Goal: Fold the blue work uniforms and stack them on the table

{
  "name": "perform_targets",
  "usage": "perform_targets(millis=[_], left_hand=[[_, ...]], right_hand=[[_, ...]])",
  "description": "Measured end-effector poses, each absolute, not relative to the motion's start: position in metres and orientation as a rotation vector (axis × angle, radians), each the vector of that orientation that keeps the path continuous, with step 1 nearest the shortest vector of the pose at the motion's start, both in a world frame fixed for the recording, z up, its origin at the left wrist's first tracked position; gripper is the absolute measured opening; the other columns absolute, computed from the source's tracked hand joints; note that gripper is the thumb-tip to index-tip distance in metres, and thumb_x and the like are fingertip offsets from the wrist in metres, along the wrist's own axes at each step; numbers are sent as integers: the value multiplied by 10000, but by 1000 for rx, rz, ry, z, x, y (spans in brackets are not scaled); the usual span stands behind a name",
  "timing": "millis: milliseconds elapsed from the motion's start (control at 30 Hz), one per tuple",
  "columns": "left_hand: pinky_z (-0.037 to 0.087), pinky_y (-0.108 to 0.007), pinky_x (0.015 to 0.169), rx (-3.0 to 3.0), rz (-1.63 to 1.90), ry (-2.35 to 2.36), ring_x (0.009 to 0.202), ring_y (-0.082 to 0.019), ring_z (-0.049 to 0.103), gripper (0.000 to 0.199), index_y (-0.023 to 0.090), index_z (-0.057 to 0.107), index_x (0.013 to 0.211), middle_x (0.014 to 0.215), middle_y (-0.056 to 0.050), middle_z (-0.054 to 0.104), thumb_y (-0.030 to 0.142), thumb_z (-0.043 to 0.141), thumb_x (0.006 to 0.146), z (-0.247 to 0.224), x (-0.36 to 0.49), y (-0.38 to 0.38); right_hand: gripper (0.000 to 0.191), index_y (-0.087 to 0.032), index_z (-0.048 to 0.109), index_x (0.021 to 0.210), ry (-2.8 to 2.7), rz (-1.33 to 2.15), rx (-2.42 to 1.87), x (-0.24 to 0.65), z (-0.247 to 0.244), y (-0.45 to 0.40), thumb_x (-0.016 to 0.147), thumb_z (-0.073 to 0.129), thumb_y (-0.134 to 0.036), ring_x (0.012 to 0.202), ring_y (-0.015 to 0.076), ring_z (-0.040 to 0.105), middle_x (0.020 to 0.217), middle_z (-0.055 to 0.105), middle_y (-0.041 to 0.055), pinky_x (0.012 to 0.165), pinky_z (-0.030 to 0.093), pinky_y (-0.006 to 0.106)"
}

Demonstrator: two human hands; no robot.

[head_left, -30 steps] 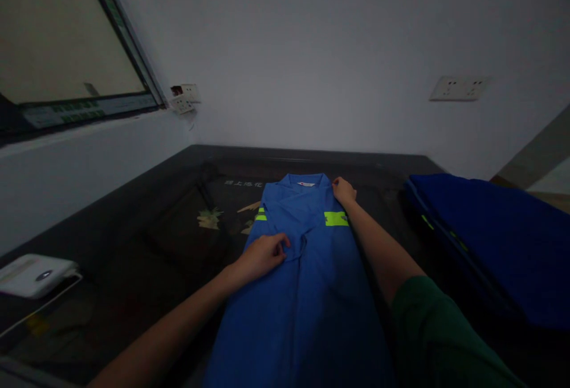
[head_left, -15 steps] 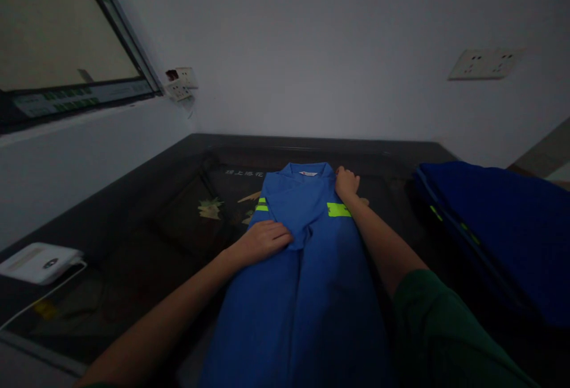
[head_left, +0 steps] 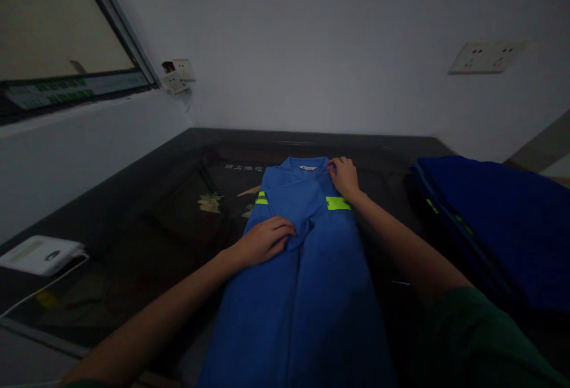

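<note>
A blue work jacket (head_left: 332, 269) with yellow-green strips lies lengthwise before me, collar at the far end and a white label inside it. One sleeve (head_left: 296, 198) is folded across its front. My left hand (head_left: 267, 239) is closed at the lower end of that sleeve, fingers bent over the cloth; the cloth bunches just right of its fingertips. At the right side of the collar, my right hand (head_left: 345, 177) has its bent fingertips on the shoulder cloth. The undersides of both hands are hidden.
The jacket lies on a dark table (head_left: 146, 245) with printed leaves and lettering. A stack of darker blue garments (head_left: 494, 222) sits at the right. A white device (head_left: 42, 254) with a cable is at the left. A wall (head_left: 312, 50) with sockets (head_left: 487, 57) stands behind.
My right hand has moved slightly left from the jacket's outer edge onto the shoulder by the collar. My left hand stays on the sleeve. The whole view has shifted slightly.
</note>
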State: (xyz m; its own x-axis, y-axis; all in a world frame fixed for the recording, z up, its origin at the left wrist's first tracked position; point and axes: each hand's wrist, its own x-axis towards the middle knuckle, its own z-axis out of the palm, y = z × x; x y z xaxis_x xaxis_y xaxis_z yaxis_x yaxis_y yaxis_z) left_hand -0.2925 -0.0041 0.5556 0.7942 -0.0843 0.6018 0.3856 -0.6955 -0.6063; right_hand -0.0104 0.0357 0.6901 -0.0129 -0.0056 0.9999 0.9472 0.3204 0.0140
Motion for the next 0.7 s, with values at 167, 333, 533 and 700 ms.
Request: perform_targets(millis=[167,333,533,700], left_hand=[[446,-353,997,-2306,-1006,-358,1132,-202,557,316,173,558,1199,1208,-92,597,245,580,892,550,-270,-4],[449,-360,967,-2236,-1023,-361,1088,-207,549,194,174,597,1045,1140,-72,605,168,593,852,544,-263,3],[470,-341,838,-2111,-1057,-469,928,-200,563,181,172,577,979,956,-54,611,84,481,854,544,-266,-2],[436,-390,854,-2094,-1024,-496,957,-229,558,196,179,558,1084,1020,-71,611,186,490,900,519,-265,-27]], right_hand=[[144,-198,683,963,-2174,-825,-491,-23,641,-12,895,562,-238,896,182,581,956,653,54,862,444,334],[152,-241,737,954,-2504,-1127,-570,-38,612,-47,869,613,-217,1018,212,531,1083,607,76,915,421,380],[216,-201,734,973,-2656,-1070,-745,-48,630,-44,911,528,-196,918,188,604,992,683,70,857,463,329],[221,-192,725,1010,-2681,-958,-791,-45,634,-33,885,546,-156,920,182,628,1021,712,67,863,468,320]])
